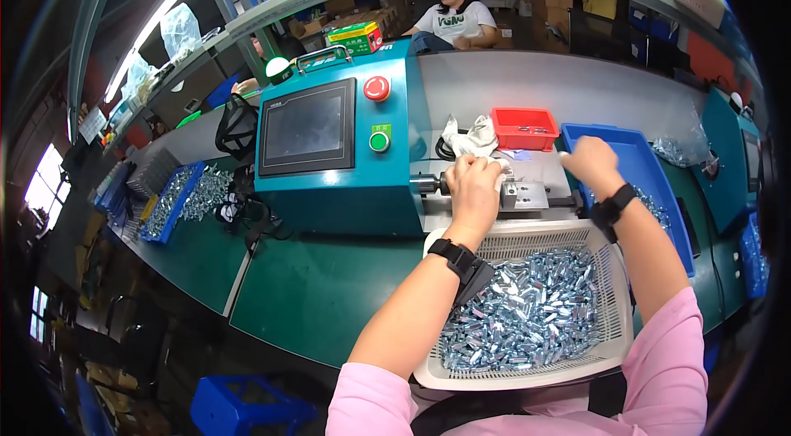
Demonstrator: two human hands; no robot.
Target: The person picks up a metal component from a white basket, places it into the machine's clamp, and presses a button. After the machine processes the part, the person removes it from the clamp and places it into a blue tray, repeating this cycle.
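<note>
My left hand is closed over the metal fixture of a teal bench machine, fingers curled around a small part with a bit of white cloth. Over the near edge of a blue tray, my right hand is closed in a loose fist; what it holds is hidden. Both wrists wear black bands. A white mesh basket full of several small shiny metal parts sits just in front of me, under my forearms.
A red bin and crumpled white rags lie behind the fixture. A blue tray of metal parts is far left. A second teal machine stands right. A seated person is behind the bench. A blue stool is below.
</note>
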